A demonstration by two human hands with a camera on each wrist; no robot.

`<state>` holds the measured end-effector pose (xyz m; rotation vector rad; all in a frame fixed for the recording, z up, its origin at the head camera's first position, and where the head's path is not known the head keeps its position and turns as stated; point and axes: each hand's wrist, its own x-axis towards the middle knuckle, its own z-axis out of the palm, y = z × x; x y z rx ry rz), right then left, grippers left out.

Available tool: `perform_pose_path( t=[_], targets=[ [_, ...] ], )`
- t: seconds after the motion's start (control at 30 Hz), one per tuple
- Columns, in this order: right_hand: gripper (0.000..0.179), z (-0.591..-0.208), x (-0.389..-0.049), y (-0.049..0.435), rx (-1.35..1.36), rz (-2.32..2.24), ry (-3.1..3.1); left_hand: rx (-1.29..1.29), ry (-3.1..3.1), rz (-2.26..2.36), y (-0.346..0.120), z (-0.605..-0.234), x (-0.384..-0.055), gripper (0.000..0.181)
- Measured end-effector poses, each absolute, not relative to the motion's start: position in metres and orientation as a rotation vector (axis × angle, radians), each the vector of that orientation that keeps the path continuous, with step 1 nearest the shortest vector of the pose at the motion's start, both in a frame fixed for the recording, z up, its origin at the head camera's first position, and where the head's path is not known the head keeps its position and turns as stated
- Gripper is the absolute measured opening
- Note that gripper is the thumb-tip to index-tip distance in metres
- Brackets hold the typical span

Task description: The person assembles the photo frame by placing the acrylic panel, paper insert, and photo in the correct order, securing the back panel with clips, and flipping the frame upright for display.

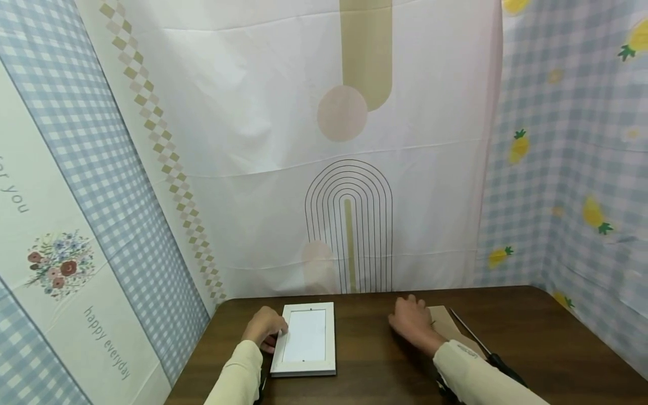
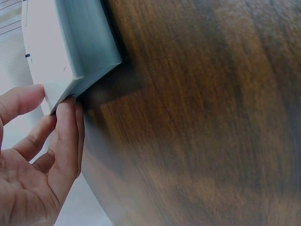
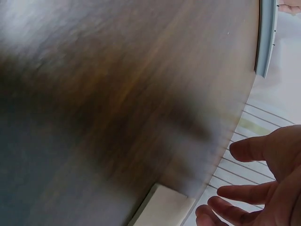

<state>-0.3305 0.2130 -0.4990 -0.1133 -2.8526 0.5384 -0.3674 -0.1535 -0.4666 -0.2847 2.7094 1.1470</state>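
Observation:
A white picture frame lies on the table with a white panel inside its border. My left hand pinches the frame's left side, the thumb on the upper face. In the left wrist view, the fingers reach under the frame's edge. My right hand is over the table, to the left of a flat brown board. Its fingers are loosely bent and apart, with nothing between them in the right wrist view. The forearm partly hides the board.
A screwdriver with a black handle and a long metal shaft lies right of the board. The brown wooden table ends at a patterned white cloth behind. Checked cloths hang at both sides.

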Motion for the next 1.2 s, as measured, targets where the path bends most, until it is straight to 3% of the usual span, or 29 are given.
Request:
perform_pose_path(
  t=[0.4, 0.83, 1.2],
  targets=[
    [0.031, -0.497, -0.323, 0.232, -0.132, 0.560, -2.912, -0.258, 2.712, 1.156, -0.154, -0.466, -0.367, 0.015],
    [0.027, -0.495, -0.319, 0.257, -0.158, 0.507, -2.950, -0.272, 2.695, 1.152, -0.155, -0.467, -0.370, 0.015],
    [0.053, -0.490, -0.316, 0.273, -0.298, 0.571, -3.045, -0.252, 2.700, 1.145, -0.155, -0.467, -0.370, 0.014]
  ],
)
